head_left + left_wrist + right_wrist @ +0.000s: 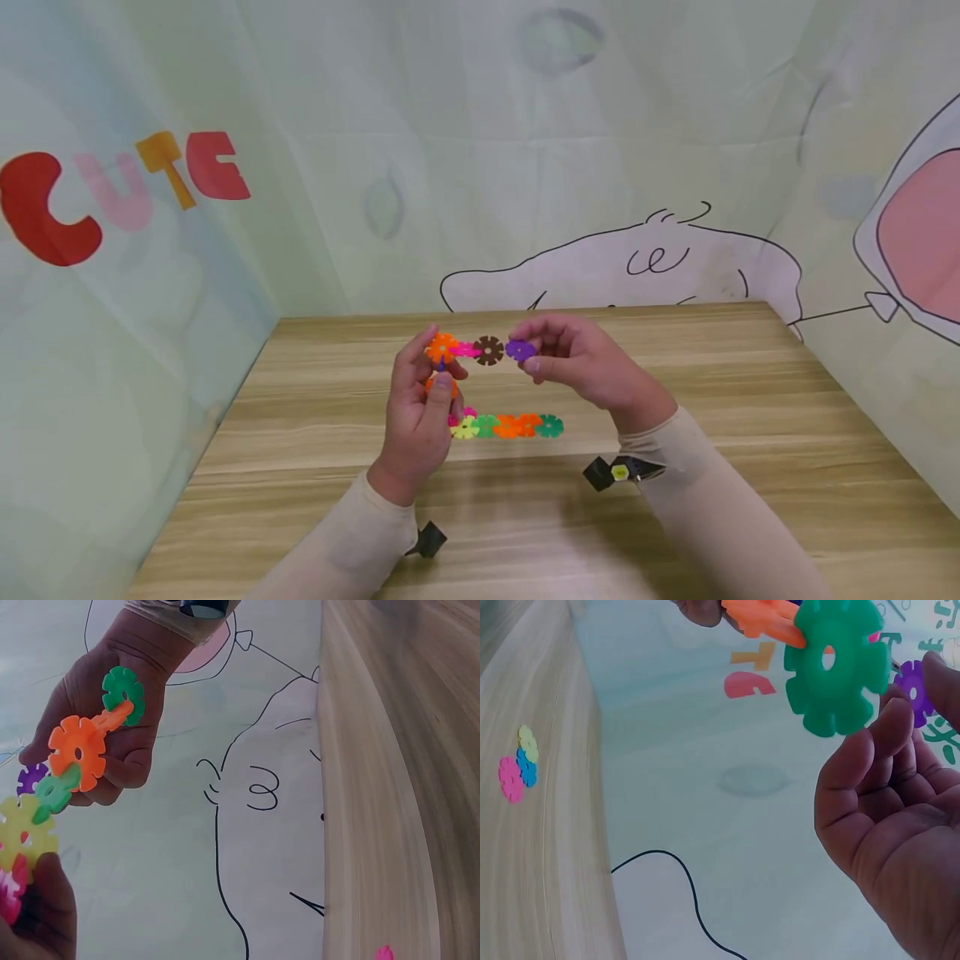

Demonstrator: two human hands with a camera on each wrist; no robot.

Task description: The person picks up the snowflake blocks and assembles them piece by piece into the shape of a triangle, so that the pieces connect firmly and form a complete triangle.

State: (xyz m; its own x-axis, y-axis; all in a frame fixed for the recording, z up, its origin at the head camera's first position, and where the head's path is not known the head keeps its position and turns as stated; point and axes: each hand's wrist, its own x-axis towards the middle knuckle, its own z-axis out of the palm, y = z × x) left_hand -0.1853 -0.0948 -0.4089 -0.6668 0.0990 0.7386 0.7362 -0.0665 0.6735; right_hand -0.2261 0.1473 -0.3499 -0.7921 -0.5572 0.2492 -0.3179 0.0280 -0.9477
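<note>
My left hand (pixel 412 429) grips a chain of notched interlocking plastic discs, thumb over an orange disc (pixel 433 387). The chain's upper arm runs from another orange disc (pixel 435 353) through a pink one (pixel 465 351) to a brown disc (pixel 482 358). Its lower arm passes yellow (pixel 462 432), light green (pixel 484 421) and two orange discs to a dark green disc (pixel 810 682) at the end. Between thumb and fingers, my right hand (pixel 588 367) pinches a purple disc (pixel 513 346), close to the brown disc's right edge. Part of the chain hides behind the left hand.
Both hands are above a wood-grain table (pixel 315 533). In the right wrist view, a pink disc (pixel 510 780), a blue disc (pixel 527 772) and a pale yellow disc (pixel 528 742) lie on it. A printed cloth backdrop (pixel 450 100) stands behind the table and at its sides.
</note>
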